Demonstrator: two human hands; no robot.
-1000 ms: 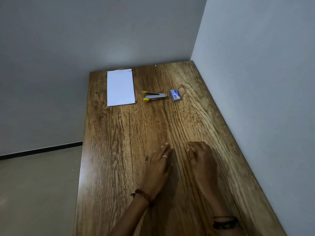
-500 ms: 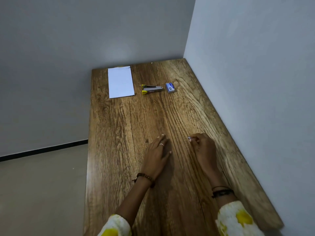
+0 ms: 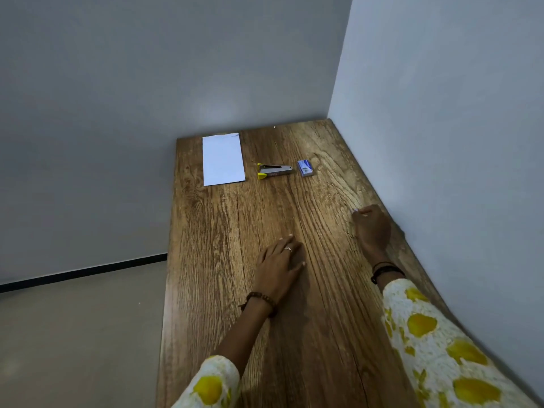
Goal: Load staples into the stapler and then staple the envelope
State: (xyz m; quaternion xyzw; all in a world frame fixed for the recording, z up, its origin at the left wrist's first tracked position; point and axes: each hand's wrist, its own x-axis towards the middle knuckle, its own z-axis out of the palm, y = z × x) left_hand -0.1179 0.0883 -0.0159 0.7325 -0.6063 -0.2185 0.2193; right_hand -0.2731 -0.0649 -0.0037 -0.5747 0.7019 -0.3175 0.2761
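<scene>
A white envelope point(image 3: 223, 159) lies flat at the far left of the wooden table point(image 3: 223, 290). To its right lies a small grey stapler with yellow ends point(image 3: 274, 171), and further right a little blue box of staples point(image 3: 305, 168). My left hand point(image 3: 279, 265) rests flat on the table's middle, fingers straight, holding nothing. My right hand point(image 3: 371, 228) hovers or rests near the right edge with fingers loosely curled and nothing in it. Both hands are well short of the three objects.
The table stands in a corner: a grey wall point(image 3: 441, 142) runs close along its right edge and another behind its far end. To the left the table edge drops to a bare floor point(image 3: 73, 334).
My right hand has moved forward and to the right, towards the wall. The left hand stays flat on the table. The view has pulled back and shows both sleeves.
</scene>
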